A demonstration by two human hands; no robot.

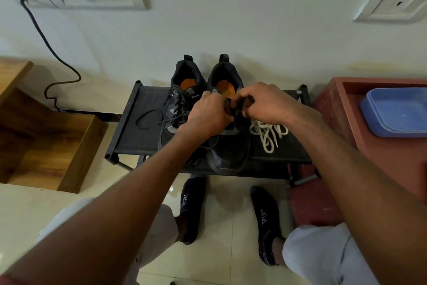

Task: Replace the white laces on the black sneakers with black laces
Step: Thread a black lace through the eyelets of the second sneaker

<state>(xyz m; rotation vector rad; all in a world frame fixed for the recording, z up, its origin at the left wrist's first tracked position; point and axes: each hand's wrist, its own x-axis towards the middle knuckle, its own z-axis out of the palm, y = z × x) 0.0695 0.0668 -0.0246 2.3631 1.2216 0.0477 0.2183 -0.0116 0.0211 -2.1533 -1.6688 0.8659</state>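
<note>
Up on the black shoe rack, both black sneakers stand heels to the wall near its far edge. Over the right sneaker the left hand and right hand meet, each grip pinched on the black lace. The left sneaker already carries dark laces. White laces lie heaped toward the rack's right edge, just beside the right sneaker.
</note>
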